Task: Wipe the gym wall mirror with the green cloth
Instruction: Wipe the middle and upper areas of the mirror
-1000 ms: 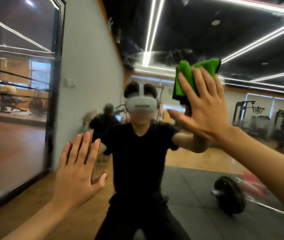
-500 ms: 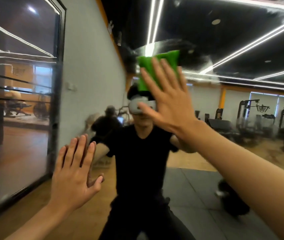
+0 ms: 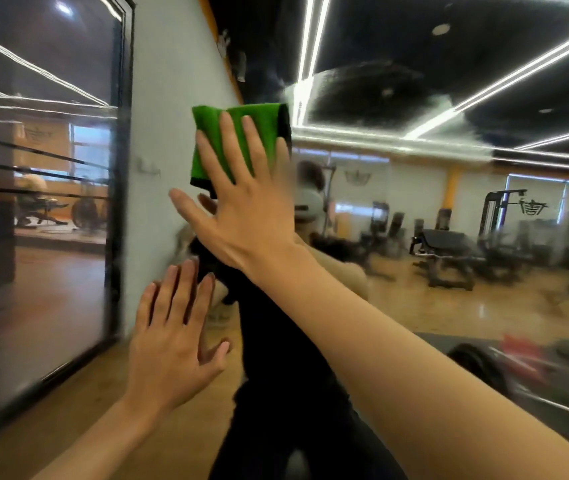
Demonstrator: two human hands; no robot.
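Gym, weight benches [image 3: 446,247], cable machines [image 3: 505,209], barbell plate [image 3: 473,365], wall mirror [image 3: 414,306].

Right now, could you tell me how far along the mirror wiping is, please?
Partly done, it seems. A hazy wipe smear arcs across the upper mirror, so that stretch looks already passed over. In hand: the right hand presses the green cloth flat on the glass, while the left hand rests flat on the glass below it. Left: the lower glass shows no wipe marks, so it probably remains.
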